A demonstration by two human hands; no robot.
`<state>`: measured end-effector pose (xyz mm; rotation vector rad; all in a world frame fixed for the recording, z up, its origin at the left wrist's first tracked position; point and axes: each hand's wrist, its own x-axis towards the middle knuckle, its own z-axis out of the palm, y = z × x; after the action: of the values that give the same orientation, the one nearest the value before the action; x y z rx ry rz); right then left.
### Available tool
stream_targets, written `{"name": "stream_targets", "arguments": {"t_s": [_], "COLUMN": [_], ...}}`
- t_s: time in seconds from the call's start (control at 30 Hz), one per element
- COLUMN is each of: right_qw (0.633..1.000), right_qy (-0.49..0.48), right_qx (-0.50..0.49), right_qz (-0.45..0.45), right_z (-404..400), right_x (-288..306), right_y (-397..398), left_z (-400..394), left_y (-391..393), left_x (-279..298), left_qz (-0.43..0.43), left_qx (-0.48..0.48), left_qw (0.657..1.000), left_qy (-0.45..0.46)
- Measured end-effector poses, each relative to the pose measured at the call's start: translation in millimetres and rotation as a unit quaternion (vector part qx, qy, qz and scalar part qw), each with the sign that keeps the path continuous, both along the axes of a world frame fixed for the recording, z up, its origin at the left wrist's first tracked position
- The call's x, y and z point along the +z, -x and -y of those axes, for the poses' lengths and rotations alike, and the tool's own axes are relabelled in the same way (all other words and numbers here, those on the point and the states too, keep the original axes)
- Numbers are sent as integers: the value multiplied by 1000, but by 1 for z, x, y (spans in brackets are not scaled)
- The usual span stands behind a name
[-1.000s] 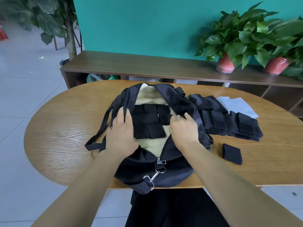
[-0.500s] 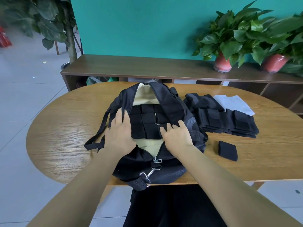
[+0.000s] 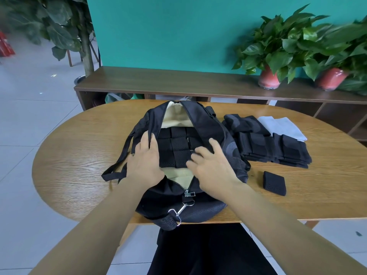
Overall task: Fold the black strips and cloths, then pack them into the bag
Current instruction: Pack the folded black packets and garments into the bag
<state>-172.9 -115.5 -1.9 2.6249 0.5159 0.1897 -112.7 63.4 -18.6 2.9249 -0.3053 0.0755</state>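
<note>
A black fabric backpack with a cream lining lies unzipped on the oval wooden tabletop, its opening facing up. Inside the main compartment, folded black perforated strips are packed side by side in rows against the lining.

The left hand rests on the left edge of the opening, fingers straight and close together, pressing the bag fabric flat; it grips nothing. The right hand sits over the right edge of the opening, fingers spread and slightly bent, their tips at the nearest row of packed strips. Whether they touch the strips cannot be determined.

A silver zipper pull sits at the near end of the opening, with a metal snap hook just below it. A black shoulder strap trails from the bag's left side onto the tabletop.

To the right of the bag, touching its side, lies a stack of folded black cloths. A folded white cloth lies behind this stack. One single folded black strip lies apart, nearer the front edge.
</note>
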Motion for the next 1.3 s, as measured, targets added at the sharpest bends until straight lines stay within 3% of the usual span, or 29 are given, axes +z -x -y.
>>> {"name": "stream_targets", "arguments": {"t_s": [0.13, 0.3, 0.6, 0.73, 1.07, 1.2, 1.3], "right_qw": [997, 999, 992, 994, 996, 996, 994], "right_qy": [-17, 29, 12, -20, -33, -66, -90], "right_qx": [45, -27, -123, -100, -49, -51, -49], "right_qz": [-66, -33, 25, 28, -60, -29, 43], "right_z": [1, 5, 17, 17, 6, 9, 13], "right_x": [-4, 7, 9, 3, -13, -10, -6], "right_y": [11, 16, 15, 9, 0, 3, 11], "left_z": [0, -1, -1, -1, -1, -1, 0], "left_y": [0, 1, 1, 0, 0, 0, -1], "left_x": [0, 0, 0, -2, -2, -3, -3], "left_qz": [3, 1, -3, 1, -2, 5, 5], "left_qx": [-2, 2, 4, 1, -3, -3, -5], "left_qw": [1000, 1000, 1000, 1000, 1000, 1000, 1000], "left_qy": [2, -2, -6, -9, -17, -22, -25]}}
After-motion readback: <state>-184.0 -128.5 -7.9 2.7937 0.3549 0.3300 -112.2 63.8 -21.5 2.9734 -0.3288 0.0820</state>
